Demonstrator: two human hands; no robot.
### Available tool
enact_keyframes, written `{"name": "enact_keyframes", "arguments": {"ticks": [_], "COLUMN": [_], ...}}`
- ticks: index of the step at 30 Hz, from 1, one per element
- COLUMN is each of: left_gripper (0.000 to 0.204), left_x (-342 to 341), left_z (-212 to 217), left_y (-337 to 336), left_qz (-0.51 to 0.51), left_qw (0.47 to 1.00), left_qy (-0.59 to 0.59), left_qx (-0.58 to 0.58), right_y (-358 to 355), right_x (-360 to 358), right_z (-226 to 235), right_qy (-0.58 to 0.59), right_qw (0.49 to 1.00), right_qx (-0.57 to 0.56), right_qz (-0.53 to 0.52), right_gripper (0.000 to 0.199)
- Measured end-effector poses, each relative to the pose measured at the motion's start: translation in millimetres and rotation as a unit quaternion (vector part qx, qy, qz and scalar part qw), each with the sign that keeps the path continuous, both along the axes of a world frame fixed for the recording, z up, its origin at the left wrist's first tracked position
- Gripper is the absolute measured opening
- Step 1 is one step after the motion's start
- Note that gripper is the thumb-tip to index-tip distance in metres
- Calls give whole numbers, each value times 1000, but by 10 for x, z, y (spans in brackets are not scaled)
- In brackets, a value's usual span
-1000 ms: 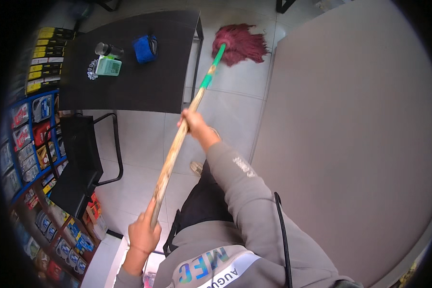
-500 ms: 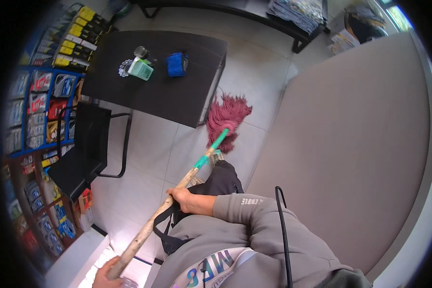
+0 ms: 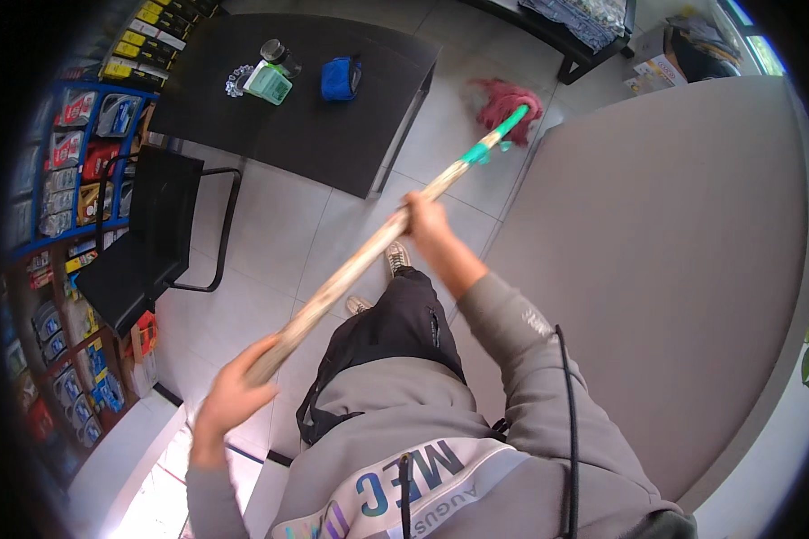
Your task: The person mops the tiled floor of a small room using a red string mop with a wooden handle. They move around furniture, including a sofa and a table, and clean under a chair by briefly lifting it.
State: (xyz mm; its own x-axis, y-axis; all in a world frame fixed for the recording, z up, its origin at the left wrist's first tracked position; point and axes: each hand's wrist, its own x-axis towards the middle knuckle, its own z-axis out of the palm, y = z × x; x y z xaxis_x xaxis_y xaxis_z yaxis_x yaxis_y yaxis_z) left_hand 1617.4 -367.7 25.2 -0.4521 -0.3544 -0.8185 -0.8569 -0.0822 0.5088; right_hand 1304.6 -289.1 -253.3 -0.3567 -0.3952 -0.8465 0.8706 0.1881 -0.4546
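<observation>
Left hand point(image 3: 229, 395): grip closed around the near end of the mop handle point(image 3: 368, 251), low and close to the body; blurred, so the finger positions cannot be made out. Mop handle: long pale wooden pole, running up and to the right from the left grip, passing through the right grip, ending in a green collar. Right hand point(image 3: 422, 225): grip wrapped around the pole about midway along, arm stretched forward in a grey sleeve. Mop head point(image 3: 508, 99): red strings, well beyond the right grip, lying on the tiled floor point(image 3: 279, 225) in the gap between the dark surface point(image 3: 333, 135) and the large grey counter point(image 3: 674, 269). To the left of both grips: black chair point(image 3: 144, 242) and shelves of packaged goods point(image 3: 72, 153). On the dark surface, up and left of the right grip: a jar, a green box point(image 3: 268, 83), a blue pouch point(image 3: 340, 78). Progress, as judged: mopping is under way with the head at the far end of the aisle; no wet sheen or clear boundary shows on the tiles, so how much floor is done and how much remains cannot be told.
</observation>
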Motion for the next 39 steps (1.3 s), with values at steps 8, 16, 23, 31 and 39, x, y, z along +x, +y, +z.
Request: {"name": "enact_keyframes", "arguments": {"ticks": [8,16,23,31,39], "left_gripper": [70,64,43,35,37], "left_x": [-914,902,2349,4090,5672], "left_z": [-1030,-475,56,337,627], "left_y": [936,789,873,1611,1929], "left_qz": [-96,-6,113,176,238], "left_qw": [994,997,993,937,840], "left_qy": [41,-8,27,182,216], "left_qx": [-7,71,-28,-241,-437], "right_y": [693,1279,1280,1237,924], "right_x": [-618,1161,2718,4344,6297], "right_z": [-1186,-1605,-1140,-861,-376], "right_qy": [78,-16,-154,-201,-223], "right_qw": [961,956,947,951,918], "right_qx": [251,258,192,88,104], "right_qz": [81,141,208,218,312], "right_gripper": [35,32,23,24,29]}}
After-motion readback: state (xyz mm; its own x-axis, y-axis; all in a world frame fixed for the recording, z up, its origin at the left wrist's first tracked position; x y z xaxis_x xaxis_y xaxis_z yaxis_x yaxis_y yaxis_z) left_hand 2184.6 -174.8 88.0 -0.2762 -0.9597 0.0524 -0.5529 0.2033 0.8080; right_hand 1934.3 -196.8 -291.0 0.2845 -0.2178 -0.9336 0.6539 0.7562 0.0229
